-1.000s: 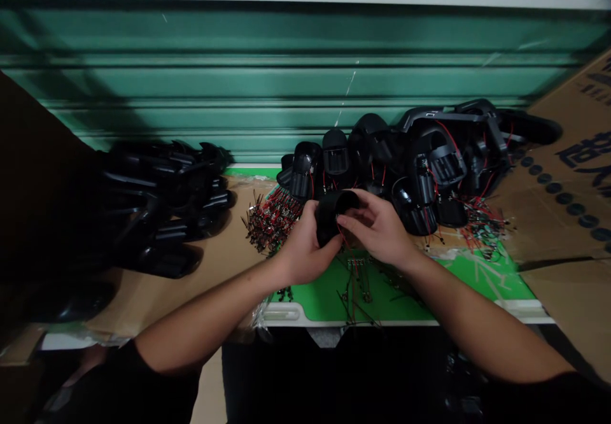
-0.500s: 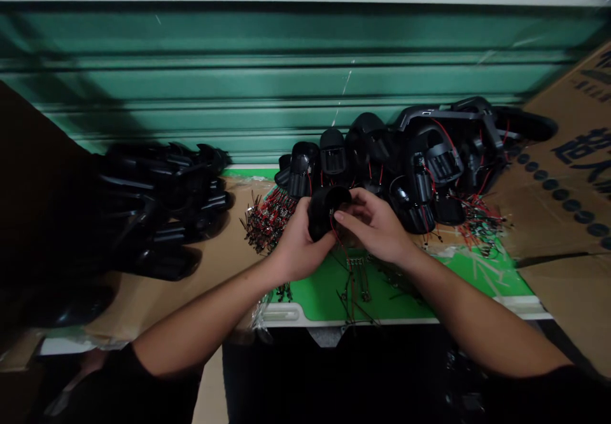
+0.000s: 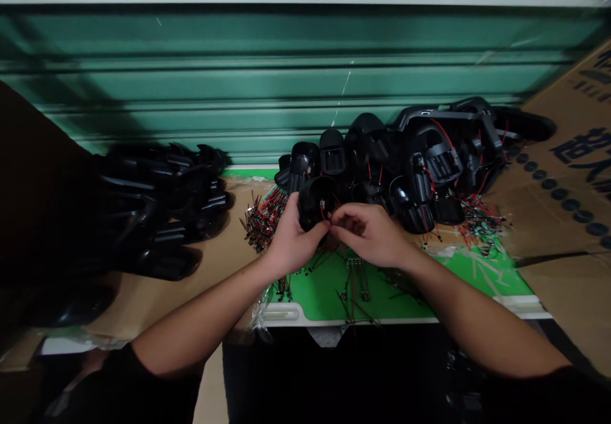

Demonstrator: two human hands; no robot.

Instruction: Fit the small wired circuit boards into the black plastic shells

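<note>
Hollow black housing [image 3: 309, 202], rounded, with thin red wires [image 3: 323, 212].
The left hand [image 3: 292, 240] holds its side; the right hand [image 3: 373, 236] is narrowed beside the wires, its grip unclear.

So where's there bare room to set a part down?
Likeliest, the cardboard between the left black parts and the wire heap; a smaller green patch lies left of the loose wires. Crowded: along the green wall, where black housings pile up.
</note>
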